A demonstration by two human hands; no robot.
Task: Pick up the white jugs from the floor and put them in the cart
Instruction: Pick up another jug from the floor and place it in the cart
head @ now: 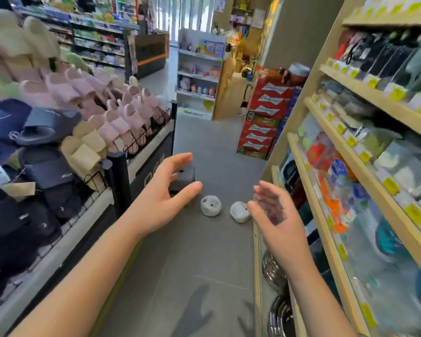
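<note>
We hold the left hand (167, 190) and right hand (276, 215) open and empty. Two white rounded plastic jugs (211, 206) lie on the grey tiled floor (204, 251), far of both hands. Risk: no cart is visible; a hasty one-handed grasp may slip on their rounded sides.

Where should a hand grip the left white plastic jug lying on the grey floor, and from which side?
The left white plastic jug looks tipped over on the grey floor, one round end facing the camera. Probably come from above and span its rounded sides; any handle is not visible. Both the left hand and right hand are open.
</note>
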